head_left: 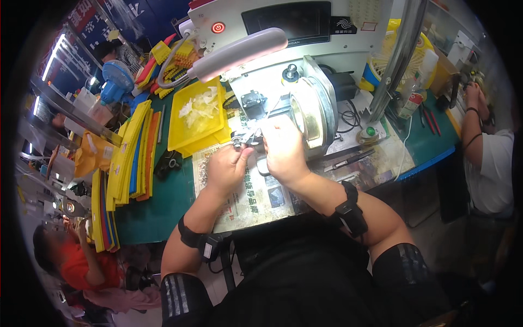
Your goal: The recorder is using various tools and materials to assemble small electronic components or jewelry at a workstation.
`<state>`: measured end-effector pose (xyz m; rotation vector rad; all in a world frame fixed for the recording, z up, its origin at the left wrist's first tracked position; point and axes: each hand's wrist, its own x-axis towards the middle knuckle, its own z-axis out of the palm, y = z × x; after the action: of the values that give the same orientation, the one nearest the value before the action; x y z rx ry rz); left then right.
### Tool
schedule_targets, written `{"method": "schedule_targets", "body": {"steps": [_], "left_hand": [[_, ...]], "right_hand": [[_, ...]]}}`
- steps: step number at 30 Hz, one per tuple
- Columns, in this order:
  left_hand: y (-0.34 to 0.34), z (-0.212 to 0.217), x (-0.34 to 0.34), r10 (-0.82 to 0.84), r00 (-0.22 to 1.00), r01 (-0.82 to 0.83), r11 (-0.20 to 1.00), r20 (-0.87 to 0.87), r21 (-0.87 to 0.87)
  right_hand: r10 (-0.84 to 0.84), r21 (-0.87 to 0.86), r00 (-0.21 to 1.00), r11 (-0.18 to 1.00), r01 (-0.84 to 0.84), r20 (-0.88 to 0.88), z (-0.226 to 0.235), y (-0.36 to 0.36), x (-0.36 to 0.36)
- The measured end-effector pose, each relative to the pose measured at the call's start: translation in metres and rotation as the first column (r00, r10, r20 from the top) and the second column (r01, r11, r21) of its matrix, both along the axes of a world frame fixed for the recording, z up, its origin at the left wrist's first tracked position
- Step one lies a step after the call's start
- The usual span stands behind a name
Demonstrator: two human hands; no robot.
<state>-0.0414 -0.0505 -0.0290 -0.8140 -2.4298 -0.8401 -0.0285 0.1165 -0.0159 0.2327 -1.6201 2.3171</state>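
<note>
My left hand is closed, its thumb pressed against a small metal fixture on the front of a white bench machine. Close beside it, my right hand is curled shut at the other side of the fixture, and its fingertips hide what they grip. A gold-coloured wheel with a silver rim stands upright just right of my right hand. Bright light from a white lamp falls over the machine and washes out detail there. Both forearms carry black straps with small boxes.
A yellow bin with white, crumpled pieces stands left. Stacked yellow, blue and orange trays line the green table's left side. Dark pen-like tools, a green-topped jar and red-handled pliers lie right. Other people sit at both sides.
</note>
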Motion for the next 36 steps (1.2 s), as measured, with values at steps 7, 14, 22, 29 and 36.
{"method": "schedule_targets", "body": {"steps": [7,14,22,29,36], "left_hand": [[0.011,0.007,0.016,0.105,0.994,-0.105,0.984,-0.006,-0.147],[0.005,0.029,0.031,0.154,0.986,-0.139,0.967,0.058,-0.213],[-0.008,0.059,0.006,0.115,0.989,-0.136,0.955,0.094,0.262],[0.004,0.084,-0.029,-0.21,0.936,0.071,0.899,0.282,0.433],[-0.029,0.086,-0.013,0.051,0.995,-0.076,0.939,0.081,0.336]], "right_hand": [[0.053,0.001,0.997,0.999,-0.053,0.056,0.002,0.011,0.008],[0.452,-0.54,0.888,0.77,-0.341,0.082,0.027,0.014,0.009],[0.31,-0.552,0.918,0.824,-0.129,0.248,0.001,0.004,0.031],[0.412,-0.516,0.879,0.822,-0.243,0.241,0.01,0.01,0.029],[0.375,-0.313,0.918,0.894,-0.32,0.132,0.029,0.01,0.039]]}}
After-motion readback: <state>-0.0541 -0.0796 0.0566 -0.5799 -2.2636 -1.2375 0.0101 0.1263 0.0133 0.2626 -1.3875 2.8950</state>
